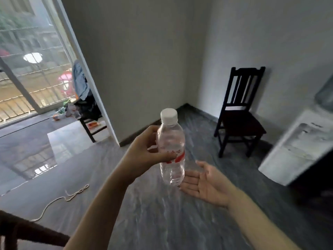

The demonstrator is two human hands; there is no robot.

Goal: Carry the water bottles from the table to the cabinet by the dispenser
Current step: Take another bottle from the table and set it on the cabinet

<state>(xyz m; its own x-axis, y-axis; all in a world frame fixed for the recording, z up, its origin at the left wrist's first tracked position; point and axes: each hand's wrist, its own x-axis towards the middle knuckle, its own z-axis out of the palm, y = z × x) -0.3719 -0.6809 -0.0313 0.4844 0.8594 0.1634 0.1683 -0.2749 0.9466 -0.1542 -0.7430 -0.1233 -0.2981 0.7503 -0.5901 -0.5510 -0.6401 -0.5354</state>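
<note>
The left hand [144, 150] is holding one clear water bottle [171, 148] upright in the air, the right hand [207, 184] is waiting flat and empty just beside it, and the water dispenser [295, 148] is near, so the carrying is not finished.

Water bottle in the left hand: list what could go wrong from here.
1. The left hand holds the water bottle one-handed around its middle, high above the floor; if that grip loosens, the open right hand beside its base may not catch it.
2. A rope lies loose on the floor at the left and could trip a step.
3. The dark chair stands near the water dispenser, narrowing the approach.
</note>
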